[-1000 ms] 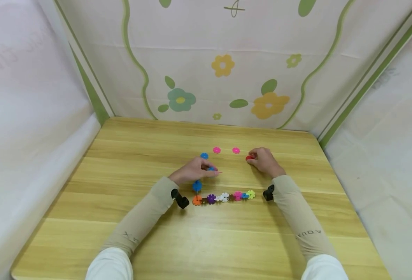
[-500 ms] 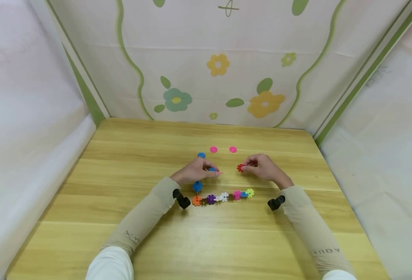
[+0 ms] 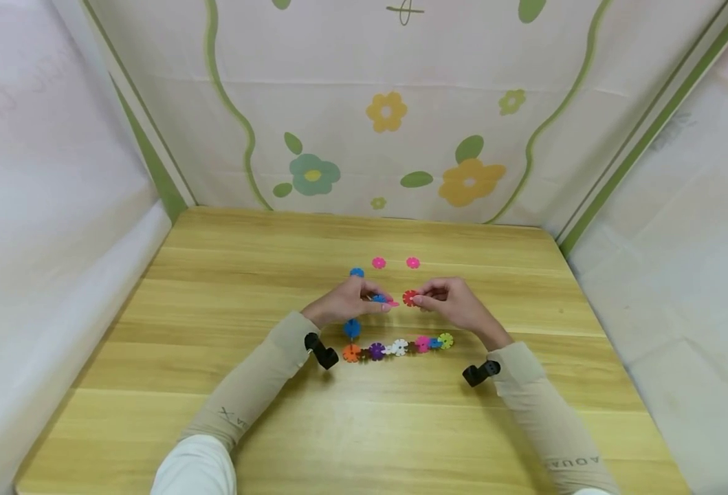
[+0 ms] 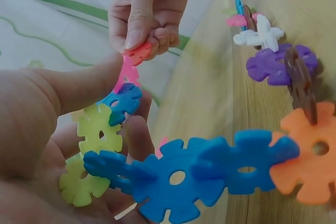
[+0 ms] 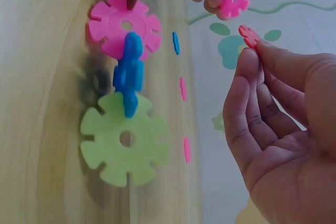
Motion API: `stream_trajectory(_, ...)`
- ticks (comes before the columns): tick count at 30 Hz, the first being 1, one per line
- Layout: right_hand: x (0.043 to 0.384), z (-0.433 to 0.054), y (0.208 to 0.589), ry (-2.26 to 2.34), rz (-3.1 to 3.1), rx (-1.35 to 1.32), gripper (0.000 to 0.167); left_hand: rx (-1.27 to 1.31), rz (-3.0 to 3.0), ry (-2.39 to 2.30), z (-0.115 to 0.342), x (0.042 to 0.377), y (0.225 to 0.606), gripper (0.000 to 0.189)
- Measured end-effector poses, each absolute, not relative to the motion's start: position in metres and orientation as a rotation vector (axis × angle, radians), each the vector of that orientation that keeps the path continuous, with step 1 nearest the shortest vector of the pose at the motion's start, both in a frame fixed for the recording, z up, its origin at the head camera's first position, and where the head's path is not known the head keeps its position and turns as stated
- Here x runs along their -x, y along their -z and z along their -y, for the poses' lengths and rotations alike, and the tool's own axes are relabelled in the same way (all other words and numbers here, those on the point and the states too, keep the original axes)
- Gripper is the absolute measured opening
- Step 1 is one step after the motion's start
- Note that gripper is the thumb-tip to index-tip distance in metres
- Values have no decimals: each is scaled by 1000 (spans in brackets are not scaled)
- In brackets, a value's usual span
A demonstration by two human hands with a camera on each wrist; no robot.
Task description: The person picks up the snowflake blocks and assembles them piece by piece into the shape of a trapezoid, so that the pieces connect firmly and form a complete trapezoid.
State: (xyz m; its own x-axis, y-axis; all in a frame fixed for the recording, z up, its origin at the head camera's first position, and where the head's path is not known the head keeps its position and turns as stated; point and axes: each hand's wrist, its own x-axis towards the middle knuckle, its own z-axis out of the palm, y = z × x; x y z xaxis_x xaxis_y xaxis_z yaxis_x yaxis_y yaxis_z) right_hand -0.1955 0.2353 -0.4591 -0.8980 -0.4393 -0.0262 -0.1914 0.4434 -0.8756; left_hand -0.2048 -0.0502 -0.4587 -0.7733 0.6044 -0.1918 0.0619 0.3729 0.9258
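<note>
My left hand [image 3: 346,301] holds one end of a chain of interlocking snowflake discs. Its thumb and fingers are around yellow discs [image 4: 100,129] and a blue disc [image 4: 124,100], with a pink disc [image 5: 235,1] sticking out at the tip. From there the chain runs through blue discs [image 4: 178,182] to an orange disc [image 3: 351,353], then along the table to a yellow-green disc [image 5: 126,139]. My right hand [image 3: 455,302] pinches a red disc [image 3: 410,298] by its edge. In the right wrist view a small gap separates the red disc from the pink one.
Loose on the wooden table [image 3: 364,426] behind my hands lie a blue disc [image 3: 356,273] and two pink discs, a left one [image 3: 379,262] and a right one [image 3: 413,262]. A flower-printed cloth wall [image 3: 351,82] closes the table's back edge.
My right hand has picked the red disc off the table and brought it left and nearer, close to the left hand. The left hand stays nearly in place; its pink disc has turned slightly.
</note>
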Motion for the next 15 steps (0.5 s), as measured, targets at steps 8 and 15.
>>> stream_trajectory(8, 193, -232, 463, 1477, -2423, 592, 12, -584, -2171, -1396, 47, 206, 459, 25)
stream_trajectory(15, 193, -228, 466, 1498, -2402, 599, 13, -560, -2184, -1407, 46, 206, 459, 24)
